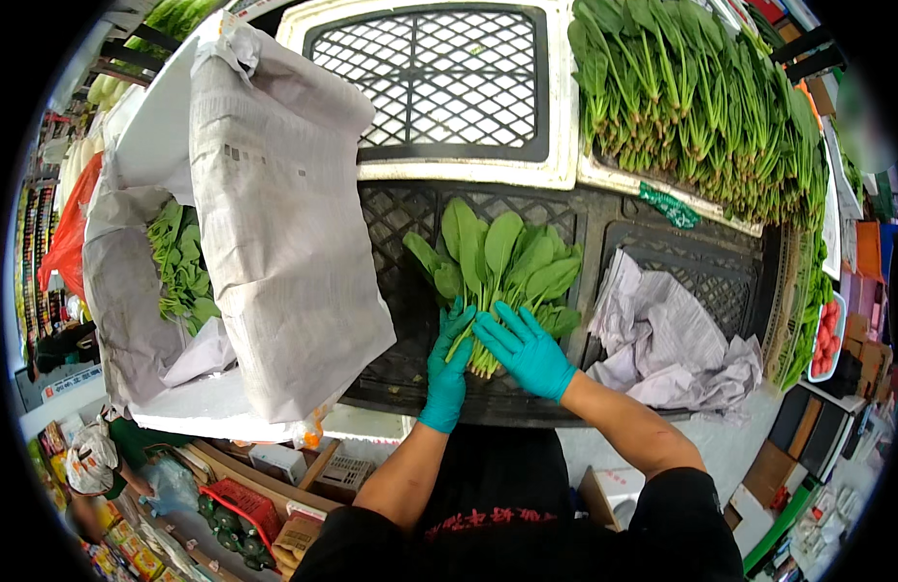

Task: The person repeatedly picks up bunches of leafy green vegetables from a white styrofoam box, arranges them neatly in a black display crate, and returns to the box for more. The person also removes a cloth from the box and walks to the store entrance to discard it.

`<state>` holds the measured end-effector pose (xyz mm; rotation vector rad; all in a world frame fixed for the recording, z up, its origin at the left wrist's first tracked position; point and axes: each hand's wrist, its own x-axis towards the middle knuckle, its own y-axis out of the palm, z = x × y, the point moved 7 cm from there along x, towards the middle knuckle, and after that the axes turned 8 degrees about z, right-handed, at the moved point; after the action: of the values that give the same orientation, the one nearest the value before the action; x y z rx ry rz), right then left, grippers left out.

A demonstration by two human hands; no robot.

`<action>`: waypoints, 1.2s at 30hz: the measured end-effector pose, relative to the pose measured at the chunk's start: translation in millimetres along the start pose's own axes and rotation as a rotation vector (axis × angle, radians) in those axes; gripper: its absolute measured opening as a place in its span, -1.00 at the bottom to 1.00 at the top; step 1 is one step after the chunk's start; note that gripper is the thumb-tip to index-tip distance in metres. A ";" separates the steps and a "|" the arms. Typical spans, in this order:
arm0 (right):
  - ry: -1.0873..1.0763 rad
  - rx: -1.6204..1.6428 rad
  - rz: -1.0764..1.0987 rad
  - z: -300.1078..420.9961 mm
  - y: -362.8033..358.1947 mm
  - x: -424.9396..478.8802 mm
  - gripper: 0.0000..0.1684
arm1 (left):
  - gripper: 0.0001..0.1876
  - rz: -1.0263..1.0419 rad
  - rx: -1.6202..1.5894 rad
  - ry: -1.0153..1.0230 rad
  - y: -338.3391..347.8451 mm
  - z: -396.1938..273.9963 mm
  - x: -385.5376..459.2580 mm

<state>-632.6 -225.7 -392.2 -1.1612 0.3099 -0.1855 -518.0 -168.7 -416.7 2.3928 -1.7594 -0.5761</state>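
Note:
A bunch of leafy greens, likely spinach [507,262], lies on a black plastic crate surface before me, leaves pointing away and stems toward me. My left hand [449,371], in a teal glove, is at the left side of the stems, thumb and fingers around some of them. My right hand [529,353], gloved alike, lies over the stems from the right with its fingers extended. At the left stands a white foam box [194,407] lined with paper [289,218], with more greens [183,262] inside. Crumpled paper [667,327] lies to the right of my hands.
Stacked spinach [696,109] fills the far right. A black lattice crate [427,156] in a white foam frame [463,173] lies at the back. Green tape [669,206] hangs by the pile. A red basket [245,502] and a person [122,458] are below left; a tray of red produce [827,338] is right.

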 end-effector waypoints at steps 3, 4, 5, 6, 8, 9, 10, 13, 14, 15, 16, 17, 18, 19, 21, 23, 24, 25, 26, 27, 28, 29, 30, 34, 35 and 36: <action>0.136 0.060 0.023 9.4 -7.9 -19.3 -0.10 | -0.55 0.047 0.182 -0.007 -5.8 0.2 -14.1; 0.201 0.155 -0.016 12.3 -17.0 -28.9 -0.10 | -0.54 0.021 0.177 -0.034 -12.5 -0.6 -21.2; 0.268 0.249 -0.054 15.5 -26.1 -38.8 -0.09 | -0.54 -0.006 0.172 -0.063 -21.5 -2.9 -30.1; 0.349 0.332 -0.096 16.3 -35.6 -48.8 -0.11 | -0.53 -0.027 0.170 -0.082 -29.3 -8.6 -35.0; 0.647 0.812 -0.457 6.8 -2.6 -82.6 -0.15 | -0.55 -0.205 0.154 -0.150 -49.7 -9.0 -42.0; 0.777 1.046 -0.648 0.5 19.2 -96.7 -0.17 | -0.56 -0.311 0.174 -0.138 -68.3 -0.1 -42.2; 1.020 1.485 -0.714 -3.1 51.4 -106.1 -0.18 | -0.49 -0.337 0.178 -0.255 -76.6 3.3 -35.3; 1.178 1.537 -0.778 -18.3 73.8 -96.3 -0.20 | -0.29 -0.279 0.145 -0.400 -63.2 -1.6 -2.2; 1.166 1.552 -0.775 -21.3 74.4 -88.1 -0.23 | -0.23 -0.238 0.126 -0.414 -54.7 -4.6 3.1; 1.157 1.566 -0.775 -22.5 72.5 -79.7 -0.26 | -0.20 -0.229 0.192 -0.371 -58.7 4.1 4.1; 1.142 1.577 -0.770 -22.0 71.5 -73.5 -0.29 | -0.17 -0.225 0.255 -0.324 -68.4 24.8 4.4; 1.110 1.503 -0.796 -22.2 69.2 -72.7 -0.32 | -0.14 -0.222 0.319 -0.281 -74.5 35.4 3.2; 1.088 1.429 -0.828 -22.4 70.2 -75.0 -0.36 | -0.25 -0.256 0.475 -0.226 -75.5 26.5 -0.4; 1.072 1.355 -0.859 -20.7 69.0 -79.0 -0.39 | -0.31 -0.187 0.623 -0.153 -63.3 8.4 -4.9; 1.062 1.361 -0.858 -11.0 75.9 -87.2 -0.59 | -0.42 -0.049 0.912 0.006 -32.9 -34.6 -18.9; 1.053 1.451 -0.774 -0.6 89.4 -90.3 -0.69 | -0.55 0.112 1.187 0.072 5.8 -56.5 -14.6; 1.124 1.476 -0.729 5.1 75.7 -85.1 -0.76 | -0.56 0.087 1.233 0.104 15.5 -55.5 -6.9; 1.139 1.511 -0.719 6.5 70.0 -81.5 -0.77 | -0.57 0.067 1.278 0.144 25.3 -56.3 4.3; 1.153 1.545 -0.707 7.3 66.6 -79.2 -0.77 | -0.58 0.048 1.322 0.111 25.9 -49.4 14.7; 1.169 1.582 -0.691 7.2 66.8 -79.6 -0.77 | -0.60 0.029 1.366 0.073 23.8 -35.9 22.8; 1.142 1.532 -0.634 4.0 67.2 -77.3 -0.75 | -0.61 0.013 1.414 0.033 22.9 -27.4 28.3; 1.116 1.511 -0.618 0.9 67.0 -76.7 -0.74 | -0.64 0.019 1.395 0.025 21.2 -20.7 30.7; 1.095 1.495 -0.602 0.9 64.7 -73.9 -0.73 | -0.67 0.030 1.381 0.013 18.1 -18.6 31.3; 1.009 1.448 -0.561 -6.7 72.2 -70.6 -0.72 | -0.75 -0.063 1.109 -0.096 4.5 -17.7 20.9; 0.989 1.440 -0.551 -8.4 75.3 -70.9 -0.72 | -0.75 -0.094 1.016 -0.143 1.9 -16.7 15.7; 0.977 1.463 -0.535 -6.4 73.0 -68.2 -0.73 | -0.75 -0.146 0.957 -0.101 -3.5 -14.4 10.3</action>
<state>-700.2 -182.2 -452.0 0.4171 0.5523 -1.2305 -507.0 -179.2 -407.0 3.1233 -2.2629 0.2341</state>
